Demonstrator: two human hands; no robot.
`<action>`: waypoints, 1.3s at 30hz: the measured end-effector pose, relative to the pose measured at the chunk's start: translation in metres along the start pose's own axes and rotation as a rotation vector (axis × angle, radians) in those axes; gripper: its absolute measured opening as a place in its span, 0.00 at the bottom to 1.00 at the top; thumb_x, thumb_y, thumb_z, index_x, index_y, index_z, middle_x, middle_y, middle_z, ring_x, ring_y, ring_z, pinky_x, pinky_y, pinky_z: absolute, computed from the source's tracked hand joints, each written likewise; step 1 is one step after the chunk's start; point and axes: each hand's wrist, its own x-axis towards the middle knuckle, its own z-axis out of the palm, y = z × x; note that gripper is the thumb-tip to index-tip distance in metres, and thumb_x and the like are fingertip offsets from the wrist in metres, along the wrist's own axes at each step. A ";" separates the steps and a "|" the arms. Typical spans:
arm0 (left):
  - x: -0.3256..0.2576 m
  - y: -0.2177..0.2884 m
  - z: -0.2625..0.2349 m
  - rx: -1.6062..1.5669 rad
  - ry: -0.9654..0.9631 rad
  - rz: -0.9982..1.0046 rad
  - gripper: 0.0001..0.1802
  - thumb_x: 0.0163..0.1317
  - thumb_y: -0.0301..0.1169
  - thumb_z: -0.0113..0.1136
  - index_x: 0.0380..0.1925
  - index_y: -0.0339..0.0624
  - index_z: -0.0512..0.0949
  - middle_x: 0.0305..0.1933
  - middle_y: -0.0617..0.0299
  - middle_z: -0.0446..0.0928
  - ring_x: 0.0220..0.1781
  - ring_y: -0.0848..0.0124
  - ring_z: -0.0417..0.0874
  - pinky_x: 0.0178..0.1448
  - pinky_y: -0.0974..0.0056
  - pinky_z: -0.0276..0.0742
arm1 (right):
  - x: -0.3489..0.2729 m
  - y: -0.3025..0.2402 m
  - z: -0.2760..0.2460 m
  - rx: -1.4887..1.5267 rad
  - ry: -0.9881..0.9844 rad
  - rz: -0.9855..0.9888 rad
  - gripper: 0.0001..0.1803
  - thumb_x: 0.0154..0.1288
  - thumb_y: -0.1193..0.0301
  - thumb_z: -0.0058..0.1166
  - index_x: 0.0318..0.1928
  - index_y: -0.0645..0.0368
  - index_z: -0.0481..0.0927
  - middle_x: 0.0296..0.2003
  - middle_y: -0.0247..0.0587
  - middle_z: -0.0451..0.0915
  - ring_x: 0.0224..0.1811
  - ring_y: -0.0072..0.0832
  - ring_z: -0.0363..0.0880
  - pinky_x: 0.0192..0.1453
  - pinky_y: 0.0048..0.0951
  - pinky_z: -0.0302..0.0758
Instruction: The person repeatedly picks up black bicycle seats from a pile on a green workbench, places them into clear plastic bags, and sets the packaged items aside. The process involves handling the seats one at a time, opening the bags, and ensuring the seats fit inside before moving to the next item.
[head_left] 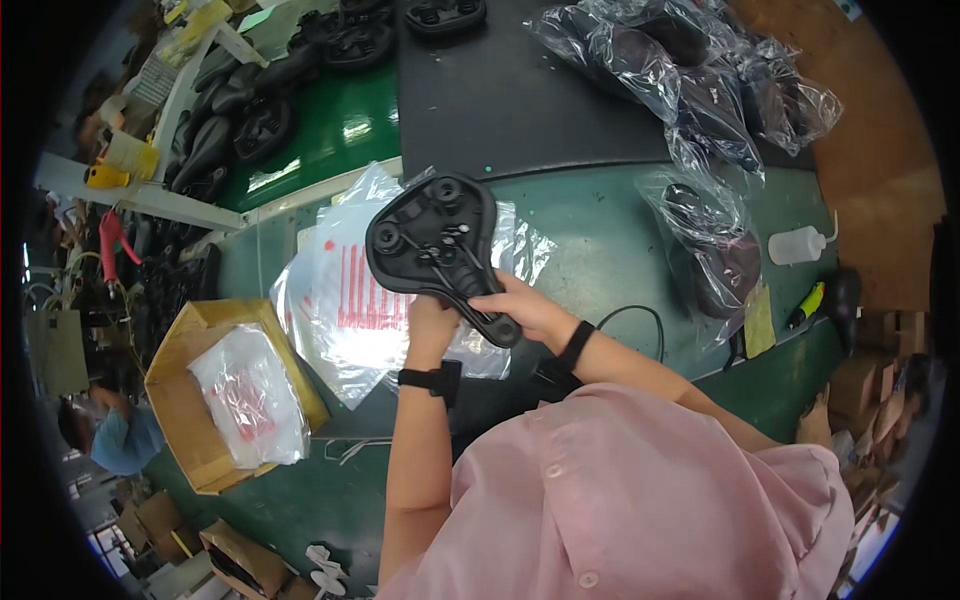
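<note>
A black bicycle saddle [415, 262] is held over the table with its underside and metal rails facing up. Its wide end points away from me and its narrow nose toward me. My left hand [430, 325] grips it from below at the near left edge, the fingers partly hidden under it. Around the right side of the nose my right hand [528, 308] is closed, thumb on top. Beneath the saddle lie clear plastic bags [335, 275] with red print, spread on the green tabletop.
At left stands an open cardboard box [180, 425] of plastic bags. Bagged saddles [640, 65] are heaped at the far right, and another bagged saddle [705, 250] lies nearer. A white squeeze bottle [797, 246] and a yellow-green cutter [806, 305] are at the right edge. Bare saddles [265, 130] crowd the far left.
</note>
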 end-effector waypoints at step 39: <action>-0.138 0.132 0.027 -0.228 -0.693 0.799 0.20 0.62 0.27 0.56 0.54 0.49 0.79 0.32 0.55 0.81 0.27 0.61 0.80 0.34 0.61 0.78 | -0.034 -0.061 -0.016 -0.295 0.293 -0.228 0.24 0.61 0.69 0.58 0.57 0.64 0.72 0.51 0.43 0.77 0.54 0.31 0.75 0.59 0.31 0.72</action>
